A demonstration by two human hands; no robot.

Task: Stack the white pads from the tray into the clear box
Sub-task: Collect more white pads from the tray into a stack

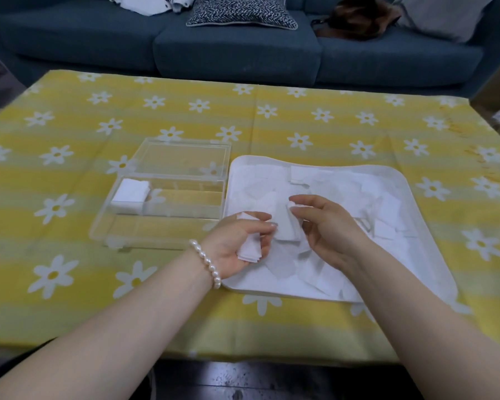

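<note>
My left grip (237, 241) curls round a small stack of white pads (250, 251), palm up, at the near left edge of the tray (433, 255). My right grip (324, 223) pinches one more pad (285, 226) between thumb and fingertips, just beside the left one, above the loose pads (344, 183) heaped in the tray. To the left on the bench (70, 174) sits the clear box (168, 194), lid open, with a pad stack (130, 193) in its left end.
</note>
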